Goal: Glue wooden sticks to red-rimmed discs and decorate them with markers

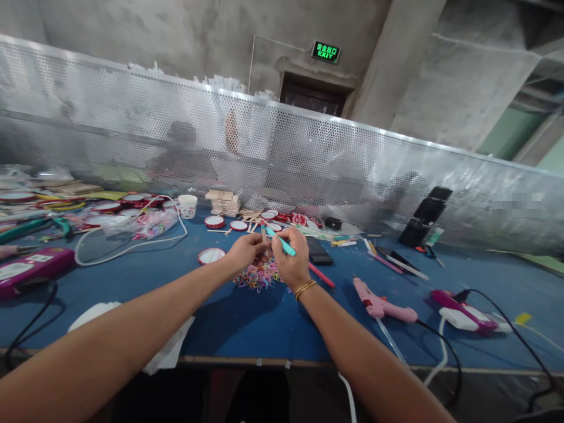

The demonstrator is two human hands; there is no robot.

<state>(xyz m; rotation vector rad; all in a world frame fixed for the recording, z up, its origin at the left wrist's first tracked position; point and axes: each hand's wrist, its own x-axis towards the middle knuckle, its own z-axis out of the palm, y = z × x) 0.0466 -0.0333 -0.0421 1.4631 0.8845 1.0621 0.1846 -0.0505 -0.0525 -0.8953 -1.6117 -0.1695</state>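
Note:
Near the middle of the blue table, my left hand is closed on a thin wooden craft stick held upright, its upper end coloured. My right hand grips a turquoise marker pen, its tip close to the stick; whether they touch I cannot tell. Below both hands lies a pile of small coloured rubber bands, partly hidden by my fingers. A round white disc with a red rim lies left of my left hand. A red pen rests beside my right wrist.
A pink glue gun and a purple power strip with cables lie right. Another purple strip sits left. Behind stand a paper cup, stacked wooden pieces and a perforated metal screen. White paper lies under my left forearm.

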